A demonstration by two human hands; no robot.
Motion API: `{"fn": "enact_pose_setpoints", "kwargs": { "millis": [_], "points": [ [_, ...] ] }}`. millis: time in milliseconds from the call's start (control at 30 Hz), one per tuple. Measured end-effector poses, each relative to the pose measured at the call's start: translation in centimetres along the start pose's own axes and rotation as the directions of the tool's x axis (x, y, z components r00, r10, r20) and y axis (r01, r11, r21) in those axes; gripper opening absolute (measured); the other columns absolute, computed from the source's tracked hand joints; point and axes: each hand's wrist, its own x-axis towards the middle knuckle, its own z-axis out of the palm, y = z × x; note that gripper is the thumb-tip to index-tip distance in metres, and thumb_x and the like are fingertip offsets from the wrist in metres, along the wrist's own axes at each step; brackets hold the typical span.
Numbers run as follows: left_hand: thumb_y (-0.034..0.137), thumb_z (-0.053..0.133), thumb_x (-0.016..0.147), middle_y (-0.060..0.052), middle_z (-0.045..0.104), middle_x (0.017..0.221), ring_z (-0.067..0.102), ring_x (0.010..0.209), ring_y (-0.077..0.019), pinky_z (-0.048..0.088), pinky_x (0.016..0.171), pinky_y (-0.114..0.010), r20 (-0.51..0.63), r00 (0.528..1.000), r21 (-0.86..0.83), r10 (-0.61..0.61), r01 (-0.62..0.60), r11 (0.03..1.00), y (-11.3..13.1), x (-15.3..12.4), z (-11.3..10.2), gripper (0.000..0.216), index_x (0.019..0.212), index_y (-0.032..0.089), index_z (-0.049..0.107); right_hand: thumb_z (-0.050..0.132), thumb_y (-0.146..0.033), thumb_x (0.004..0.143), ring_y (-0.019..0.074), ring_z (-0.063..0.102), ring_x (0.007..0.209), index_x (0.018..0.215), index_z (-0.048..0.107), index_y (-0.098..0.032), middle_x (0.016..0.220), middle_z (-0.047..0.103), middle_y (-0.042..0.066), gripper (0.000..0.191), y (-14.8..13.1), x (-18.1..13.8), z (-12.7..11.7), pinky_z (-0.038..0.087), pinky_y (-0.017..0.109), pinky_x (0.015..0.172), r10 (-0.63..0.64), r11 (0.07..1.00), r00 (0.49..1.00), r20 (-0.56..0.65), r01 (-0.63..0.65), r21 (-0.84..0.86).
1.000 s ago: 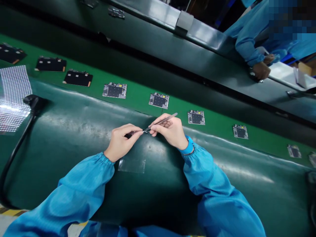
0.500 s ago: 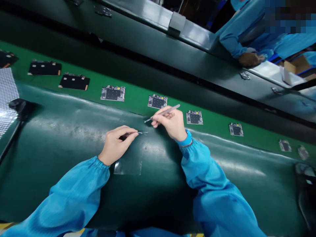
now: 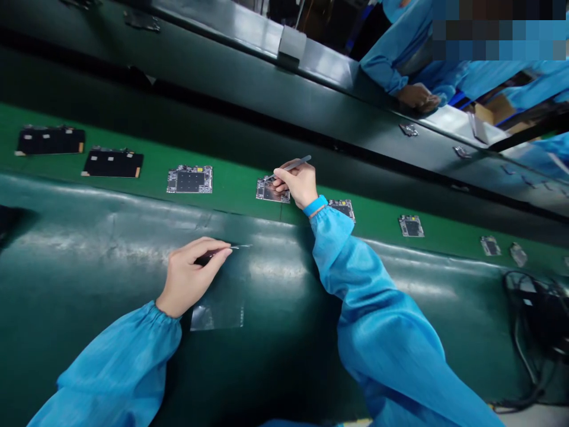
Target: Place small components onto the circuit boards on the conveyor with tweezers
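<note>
My right hand is stretched out over the green belt, closed on metal tweezers whose tips touch a small circuit board. On the dark green mat nearer me rests my left hand, pinched on a small dark strip with a thin clear end pointing right. A clear plastic film lies on the mat just right of that wrist.
More circuit boards lie in a row along the belt, with dark-covered ones at the left. Another person's hand and blue sleeve work at the far bench. Black cables lie at the right.
My right hand has left my left hand and reached forward with the tweezers to the board on the belt. The left hand stayed on the mat. The boards have shifted left.
</note>
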Motion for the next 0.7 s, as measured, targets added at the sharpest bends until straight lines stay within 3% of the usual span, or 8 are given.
{"fn": "enact_pose_setpoints", "kwargs": {
  "millis": [300,700],
  "points": [
    [0.027,0.075,0.089,0.0,0.078,0.088,0.07,0.075,-0.0131,0.056,0.069,-0.024,-0.002,1.0,0.013,0.006,-0.006,1.0,-0.2,-0.1,0.1,0.006,0.088,0.023,0.079,0.075,-0.013,0.083,0.0127,0.067,0.048,0.079,0.061,-0.015,0.06,0.068,0.0,0.014,0.2,0.0,-0.7,0.055,0.019,0.04,-0.004,1.0,1.0,-0.007,0.004,-0.024],
    [0.029,0.076,0.089,0.0,0.078,0.091,0.072,0.078,-0.0142,0.056,0.071,-0.025,-0.005,1.0,0.012,0.002,-0.002,1.0,-0.5,-0.2,0.1,0.005,0.089,0.025,0.08,0.081,-0.024,0.077,0.0133,0.065,0.045,0.086,0.061,-0.017,0.063,0.071,0.001,0.023,1.0,-0.4,-2.7,0.056,0.022,0.041,0.017,1.0,1.0,0.001,-0.017,-0.016]
  ]
}}
